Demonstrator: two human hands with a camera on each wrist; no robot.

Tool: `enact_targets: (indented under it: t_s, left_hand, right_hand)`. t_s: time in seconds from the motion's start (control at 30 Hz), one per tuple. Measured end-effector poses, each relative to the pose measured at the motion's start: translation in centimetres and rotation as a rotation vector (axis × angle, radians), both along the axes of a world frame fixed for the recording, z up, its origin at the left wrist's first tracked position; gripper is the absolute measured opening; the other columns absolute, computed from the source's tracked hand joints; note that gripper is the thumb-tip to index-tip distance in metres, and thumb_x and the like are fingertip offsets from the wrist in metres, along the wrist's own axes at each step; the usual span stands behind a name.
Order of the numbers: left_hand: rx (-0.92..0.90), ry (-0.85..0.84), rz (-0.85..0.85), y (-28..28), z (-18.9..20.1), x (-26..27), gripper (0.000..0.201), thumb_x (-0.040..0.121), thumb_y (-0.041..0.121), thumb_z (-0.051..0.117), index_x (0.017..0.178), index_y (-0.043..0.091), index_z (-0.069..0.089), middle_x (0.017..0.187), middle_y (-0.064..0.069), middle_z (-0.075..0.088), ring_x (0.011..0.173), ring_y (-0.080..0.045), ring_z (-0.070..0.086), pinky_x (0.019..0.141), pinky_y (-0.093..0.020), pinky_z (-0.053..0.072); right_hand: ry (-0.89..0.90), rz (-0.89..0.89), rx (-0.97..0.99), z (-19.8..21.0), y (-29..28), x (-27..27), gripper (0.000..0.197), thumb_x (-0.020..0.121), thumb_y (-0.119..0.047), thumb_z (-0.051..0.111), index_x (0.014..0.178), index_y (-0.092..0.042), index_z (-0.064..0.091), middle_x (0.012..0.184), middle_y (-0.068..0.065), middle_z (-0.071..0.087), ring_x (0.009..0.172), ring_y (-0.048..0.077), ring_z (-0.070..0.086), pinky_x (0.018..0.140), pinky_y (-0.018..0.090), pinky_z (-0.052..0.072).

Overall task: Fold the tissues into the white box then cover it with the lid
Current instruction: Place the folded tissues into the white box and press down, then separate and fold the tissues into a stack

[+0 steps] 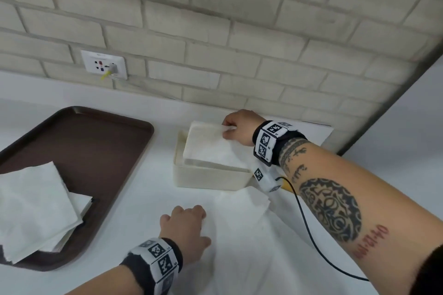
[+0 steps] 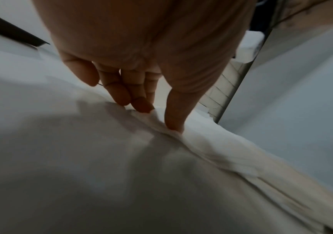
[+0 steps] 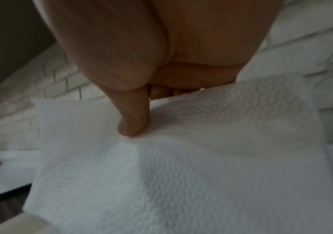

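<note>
A white box (image 1: 206, 178) stands open on the white counter near the brick wall. A folded white tissue (image 1: 208, 145) lies tilted over the box's top. My right hand (image 1: 231, 128) pinches its far right corner; the right wrist view shows that hand (image 3: 145, 110) with the thumb on top of the embossed tissue (image 3: 181, 174) and the fingers behind. A second tissue (image 1: 242, 218) is spread in front of the box. My left hand (image 1: 185, 220) rests on its left edge. In the left wrist view, that hand (image 2: 157, 118) pinches a raised fold of this tissue (image 2: 121, 158). A flat white lid (image 1: 320, 130) lies behind my right wrist.
A brown tray (image 1: 100, 151) sits at the left with a stack of tissues (image 1: 36, 208) on its near end. A black cable (image 1: 309, 230) runs across the counter under my right forearm. A wall socket (image 1: 104, 64) is mounted low on the brick wall.
</note>
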State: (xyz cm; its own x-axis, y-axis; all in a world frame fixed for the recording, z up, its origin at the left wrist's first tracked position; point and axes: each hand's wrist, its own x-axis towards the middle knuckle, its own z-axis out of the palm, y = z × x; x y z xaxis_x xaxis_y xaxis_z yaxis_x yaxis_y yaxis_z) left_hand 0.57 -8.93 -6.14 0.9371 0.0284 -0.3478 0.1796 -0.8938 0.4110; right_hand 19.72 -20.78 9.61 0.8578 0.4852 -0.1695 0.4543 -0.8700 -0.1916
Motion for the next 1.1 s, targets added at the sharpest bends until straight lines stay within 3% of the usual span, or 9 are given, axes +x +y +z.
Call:
enact_targets:
  t_s: [0.13,0.27,0.47,0.67,0.77,0.83,0.9,0.97,1.1]
  left_hand:
    - [-0.045,0.042,-0.008,1.0,0.3,-0.1,0.018,0.088,0.045,0.061,0.099,0.034,0.05,0.099,0.013,0.06,0.108,-0.017,0.045,0.1,-0.038,0.033]
    - [-0.03,0.056,-0.023,1.4,0.3,0.1,0.026,0.093,0.04,0.056,0.075,0.029,0.042,0.1,0.012,0.058,0.105,-0.018,0.045,0.097,-0.039,0.032]
    - [-0.097,0.02,0.015,1.7,0.7,0.3,0.026,0.094,0.037,0.053,0.073,0.031,0.04,0.097,0.012,0.052,0.095,-0.017,0.046,0.094,-0.037,0.033]
    - [-0.16,-0.005,0.022,2.2,1.1,0.5,0.026,0.098,0.033,0.05,0.076,0.029,0.038,0.08,0.011,0.054,0.077,-0.013,0.048,0.09,-0.035,0.034]
    - [-0.166,-0.021,0.021,2.4,1.0,0.3,0.026,0.098,0.034,0.05,0.077,0.029,0.037,0.079,0.01,0.056,0.072,-0.012,0.047,0.085,-0.034,0.032]
    - [-0.18,-0.035,0.026,2.4,1.0,0.2,0.024,0.098,0.034,0.05,0.078,0.029,0.039,0.083,0.011,0.056,0.074,-0.012,0.048,0.083,-0.034,0.032]
    - [-0.214,-0.048,0.034,2.4,1.1,0.3,0.021,0.095,0.032,0.052,0.078,0.03,0.041,0.089,0.013,0.054,0.08,-0.011,0.051,0.083,-0.033,0.037]
    - [-0.275,-0.075,0.036,2.5,1.4,0.5,0.02,0.092,0.03,0.056,0.077,0.032,0.045,0.092,0.015,0.053,0.086,-0.011,0.057,0.079,-0.026,0.044]
    - [-0.379,-0.135,0.086,2.9,2.6,0.5,0.018,0.084,0.019,0.062,0.073,0.025,0.049,0.078,0.01,0.062,0.067,-0.006,0.053,0.056,-0.014,0.038]
  right_hand:
    - [0.084,0.064,-0.164,-2.7,2.6,2.1,0.027,0.092,-0.031,0.062,0.116,-0.019,0.067,0.121,0.004,0.065,0.097,0.021,0.056,0.078,0.026,0.038]
    - [0.134,0.094,-0.225,-4.1,4.0,2.9,0.031,0.093,-0.031,0.063,0.119,-0.016,0.066,0.117,0.004,0.064,0.099,0.023,0.059,0.08,0.027,0.043]
    - [0.146,0.116,-0.36,-5.8,4.5,3.4,0.038,0.09,-0.034,0.066,0.12,-0.011,0.066,0.118,0.007,0.065,0.108,0.028,0.063,0.078,0.026,0.043]
    - [0.073,0.058,-0.125,-3.1,3.0,2.7,0.039,0.091,-0.022,0.069,0.129,-0.017,0.06,0.128,0.001,0.062,0.115,0.021,0.059,0.099,0.031,0.047]
    - [-0.023,-0.021,-0.171,-2.3,0.6,1.8,0.026,0.093,-0.015,0.061,0.117,-0.02,0.068,0.123,0.001,0.066,0.111,0.022,0.061,0.099,0.033,0.049]
    - [0.059,-0.027,-0.259,-3.1,-0.3,0.3,0.021,0.094,-0.026,0.059,0.108,-0.02,0.073,0.116,0.0,0.069,0.105,0.022,0.063,0.094,0.032,0.051]
    - [0.19,0.01,-0.31,-4.6,-0.2,-1.4,0.036,0.098,-0.044,0.048,0.11,-0.018,0.072,0.114,0.0,0.068,0.104,0.023,0.062,0.09,0.034,0.05]
    - [0.288,0.031,-0.31,-6.0,0.3,-2.6,0.055,0.103,-0.053,0.027,0.126,-0.019,0.064,0.129,0.006,0.063,0.116,0.027,0.057,0.099,0.038,0.045]
    - [0.306,-0.003,-0.295,-7.2,0.4,-3.3,0.073,0.102,-0.057,0.007,0.137,-0.016,0.056,0.139,0.013,0.056,0.121,0.03,0.054,0.1,0.04,0.042]
